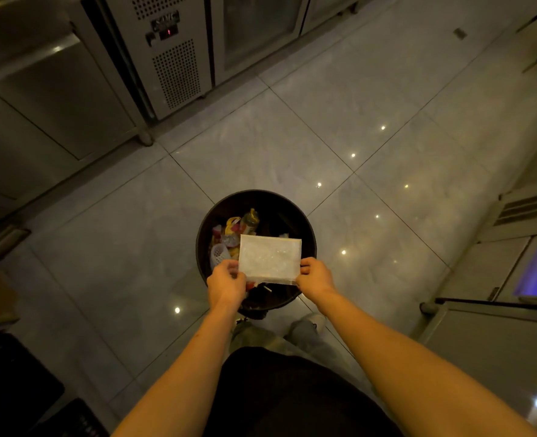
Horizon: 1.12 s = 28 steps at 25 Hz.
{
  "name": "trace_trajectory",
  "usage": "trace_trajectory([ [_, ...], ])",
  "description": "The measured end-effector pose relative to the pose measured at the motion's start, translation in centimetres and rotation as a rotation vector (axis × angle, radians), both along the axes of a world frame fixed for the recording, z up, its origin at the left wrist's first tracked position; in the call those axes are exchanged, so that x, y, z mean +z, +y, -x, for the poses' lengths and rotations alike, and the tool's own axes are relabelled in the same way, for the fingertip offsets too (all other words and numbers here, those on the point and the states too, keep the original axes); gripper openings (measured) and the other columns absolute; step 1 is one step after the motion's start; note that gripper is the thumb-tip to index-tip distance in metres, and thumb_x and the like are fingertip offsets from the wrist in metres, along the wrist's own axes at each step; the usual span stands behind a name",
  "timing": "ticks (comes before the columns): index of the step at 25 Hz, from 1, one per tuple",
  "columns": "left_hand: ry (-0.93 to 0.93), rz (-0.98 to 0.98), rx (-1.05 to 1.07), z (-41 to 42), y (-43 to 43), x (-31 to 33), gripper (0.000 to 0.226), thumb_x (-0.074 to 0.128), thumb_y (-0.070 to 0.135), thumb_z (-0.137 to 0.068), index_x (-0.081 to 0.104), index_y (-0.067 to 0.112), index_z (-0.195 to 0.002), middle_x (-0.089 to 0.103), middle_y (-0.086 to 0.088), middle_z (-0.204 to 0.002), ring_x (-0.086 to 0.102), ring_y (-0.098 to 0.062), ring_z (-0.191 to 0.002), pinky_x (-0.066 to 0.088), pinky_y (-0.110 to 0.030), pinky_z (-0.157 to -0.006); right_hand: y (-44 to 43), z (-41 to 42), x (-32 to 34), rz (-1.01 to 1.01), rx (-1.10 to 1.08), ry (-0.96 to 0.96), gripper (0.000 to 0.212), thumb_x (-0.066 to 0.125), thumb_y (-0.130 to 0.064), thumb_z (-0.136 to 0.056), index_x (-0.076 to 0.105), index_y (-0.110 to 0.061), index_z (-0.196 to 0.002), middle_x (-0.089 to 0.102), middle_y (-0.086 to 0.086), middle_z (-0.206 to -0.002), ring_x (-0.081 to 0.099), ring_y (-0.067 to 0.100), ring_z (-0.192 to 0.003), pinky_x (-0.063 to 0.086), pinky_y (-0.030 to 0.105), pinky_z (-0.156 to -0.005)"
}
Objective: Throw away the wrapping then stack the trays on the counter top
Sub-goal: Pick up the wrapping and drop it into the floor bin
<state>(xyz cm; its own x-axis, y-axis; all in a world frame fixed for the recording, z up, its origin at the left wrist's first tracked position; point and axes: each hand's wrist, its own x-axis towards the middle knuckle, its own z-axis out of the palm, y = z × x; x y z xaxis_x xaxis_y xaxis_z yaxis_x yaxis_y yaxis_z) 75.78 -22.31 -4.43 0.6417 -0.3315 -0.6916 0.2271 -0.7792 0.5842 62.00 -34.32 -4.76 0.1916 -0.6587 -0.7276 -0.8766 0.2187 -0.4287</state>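
A flat, pale, rectangular pack (270,258) wrapped in clear plastic hangs over a round dark bin (305,228) on the floor. My left hand (226,280) pinches its lower left corner and my right hand (314,277) pinches its lower right corner. I cannot tell whether the pack is only wrapping or has trays inside. The bin holds colourful rubbish, a bottle and a white mesh piece. No counter top is in view.
Pale glossy floor tiles (261,146) surround the bin. Steel fridge cabinets (172,58) line the far left and top. More steel units (497,335) stand at the right. Dark crates (18,389) sit at the lower left. My feet are just behind the bin.
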Motion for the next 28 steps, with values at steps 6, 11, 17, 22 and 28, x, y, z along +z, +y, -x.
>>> trace_trajectory([
  [6,-0.052,0.079,-0.134,-0.2,0.2,0.2,0.045,0.061,0.016,-0.094,0.050,0.009,-0.138,0.058,-0.012,-0.128,0.061,-0.031,-0.110,0.054,-0.044,-0.088,-0.2,-0.7,0.9,-0.045,-0.006,-0.033,0.064,0.064,-0.016,-0.090,0.037,-0.010,-0.147,0.045,0.016,-0.147,0.044,0.035,-0.134,0.040,0.046,-0.110],
  [11,-0.042,0.091,-0.202,0.0,0.3,0.2,0.055,0.058,0.020,-0.095,0.040,0.015,-0.147,0.045,-0.011,-0.146,0.058,-0.034,-0.116,0.053,-0.048,-0.093,-0.1,0.8,1.7,-0.140,-0.144,-0.037,0.072,0.066,-0.016,-0.088,0.029,-0.010,-0.150,0.040,0.016,-0.151,0.043,0.035,-0.134,0.041,0.046,-0.108],
  [17,-0.130,0.182,-0.337,1.5,-0.5,0.8,0.047,0.052,0.026,-0.099,0.045,0.010,-0.142,0.048,-0.011,-0.145,0.044,-0.027,-0.134,0.039,-0.038,-0.105,0.0,2.5,3.7,0.045,-0.121,-0.140,0.059,0.059,-0.022,-0.094,0.036,-0.010,-0.147,0.044,0.014,-0.148,0.045,0.030,-0.134,0.041,0.033,-0.101],
  [22,-0.259,0.268,-0.486,3.9,-2.5,1.6,0.046,0.047,0.035,-0.100,0.047,0.013,-0.141,0.050,-0.009,-0.143,0.045,-0.023,-0.133,0.039,-0.037,-0.109,-0.3,5.3,5.2,0.224,-0.094,-0.250,0.051,0.052,-0.028,-0.098,0.039,-0.011,-0.145,0.046,0.012,-0.147,0.043,0.026,-0.136,0.038,0.032,-0.104],
  [28,-0.531,0.365,-0.783,9.0,-6.9,5.5,0.048,0.043,0.037,-0.101,0.048,0.011,-0.142,0.050,-0.008,-0.143,0.044,-0.025,-0.133,0.036,-0.039,-0.109,-2.4,11.8,7.2,0.442,-0.029,-0.266,0.053,0.047,-0.036,-0.100,0.037,-0.015,-0.147,0.043,0.007,-0.150,0.040,0.023,-0.138,0.033,0.035,-0.112],
])
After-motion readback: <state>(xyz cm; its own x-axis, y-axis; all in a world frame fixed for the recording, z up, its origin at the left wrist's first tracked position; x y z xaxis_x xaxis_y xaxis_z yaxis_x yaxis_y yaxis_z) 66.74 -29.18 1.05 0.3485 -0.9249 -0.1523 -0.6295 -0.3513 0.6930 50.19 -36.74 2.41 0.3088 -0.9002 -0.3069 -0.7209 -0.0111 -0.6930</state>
